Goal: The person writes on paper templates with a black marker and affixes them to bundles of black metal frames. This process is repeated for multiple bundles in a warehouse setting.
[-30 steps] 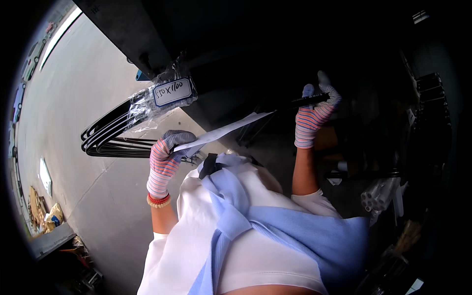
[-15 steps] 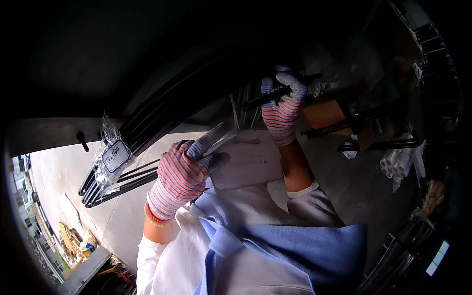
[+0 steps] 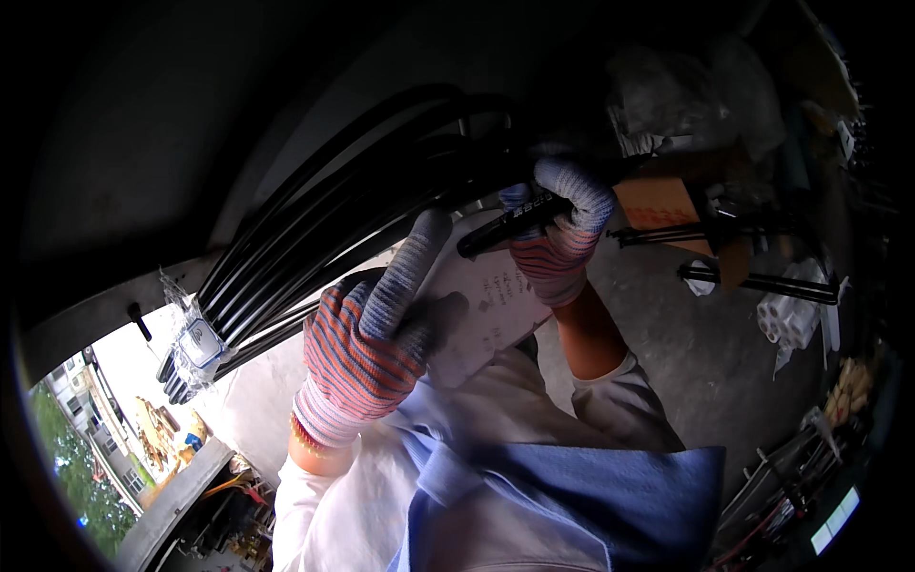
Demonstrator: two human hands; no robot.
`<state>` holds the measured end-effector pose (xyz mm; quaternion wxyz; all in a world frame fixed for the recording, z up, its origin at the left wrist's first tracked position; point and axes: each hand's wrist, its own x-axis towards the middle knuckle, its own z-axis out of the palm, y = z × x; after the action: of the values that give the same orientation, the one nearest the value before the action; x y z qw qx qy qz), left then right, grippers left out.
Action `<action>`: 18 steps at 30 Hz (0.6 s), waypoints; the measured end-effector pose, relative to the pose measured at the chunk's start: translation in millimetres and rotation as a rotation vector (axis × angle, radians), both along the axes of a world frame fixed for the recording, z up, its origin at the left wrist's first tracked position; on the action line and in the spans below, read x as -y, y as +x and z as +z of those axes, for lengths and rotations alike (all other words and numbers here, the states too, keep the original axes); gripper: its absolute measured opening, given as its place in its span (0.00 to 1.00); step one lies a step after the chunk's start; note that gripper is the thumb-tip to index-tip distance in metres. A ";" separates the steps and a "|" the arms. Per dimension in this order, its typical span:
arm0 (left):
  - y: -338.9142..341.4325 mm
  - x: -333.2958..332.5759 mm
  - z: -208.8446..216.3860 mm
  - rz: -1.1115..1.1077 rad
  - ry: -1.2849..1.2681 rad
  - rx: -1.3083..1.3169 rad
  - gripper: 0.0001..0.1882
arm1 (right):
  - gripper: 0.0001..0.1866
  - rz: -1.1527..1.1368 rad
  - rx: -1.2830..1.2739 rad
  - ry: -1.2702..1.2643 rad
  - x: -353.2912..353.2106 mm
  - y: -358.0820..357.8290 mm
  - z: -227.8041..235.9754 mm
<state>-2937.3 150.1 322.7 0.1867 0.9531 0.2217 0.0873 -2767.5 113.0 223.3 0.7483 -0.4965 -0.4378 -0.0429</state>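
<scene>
Both my hands wear striped knit gloves with grey-blue fingers. My left hand (image 3: 367, 348) grips the left side of a pale flat card (image 3: 491, 305) in front of my chest, its index finger stretched along the edge and its thumb over the face. Small dark marks show on the card's face. Above the card's right part, my right hand (image 3: 562, 243) is closed round a thick black marker pen (image 3: 500, 229), which lies slantwise with its blunt end to the lower left. Shadow hides the pen's far end.
A bundle of long black bent bars (image 3: 315, 205) spans the left, with a tag in clear plastic (image 3: 200, 341) at its lower end. At the right lie an orange-brown cardboard piece (image 3: 658, 210), more black bars (image 3: 762, 281) and white rolls (image 3: 789, 319).
The card has tilted, and the marks on its face now show. My right hand and the marker pen have come slightly lower and right. The whole view has shifted a little.
</scene>
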 end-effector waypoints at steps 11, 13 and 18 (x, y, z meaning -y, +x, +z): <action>20.4 13.9 23.5 0.564 -0.653 0.115 0.36 | 0.26 0.049 -0.031 -0.153 -3.1 -2.8 -28.3; 15.6 12.4 12.8 0.477 -0.514 0.199 0.37 | 0.28 0.021 0.038 -0.152 -2.1 1.1 -21.7; 15.6 12.5 12.5 0.475 -0.535 0.142 0.32 | 0.27 0.023 -0.121 -0.122 -7.1 -1.1 -25.2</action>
<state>-2921.6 137.6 335.2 0.4190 0.7839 0.4385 0.1329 -2768.6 120.0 198.1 0.7421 -0.5380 -0.3993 0.0226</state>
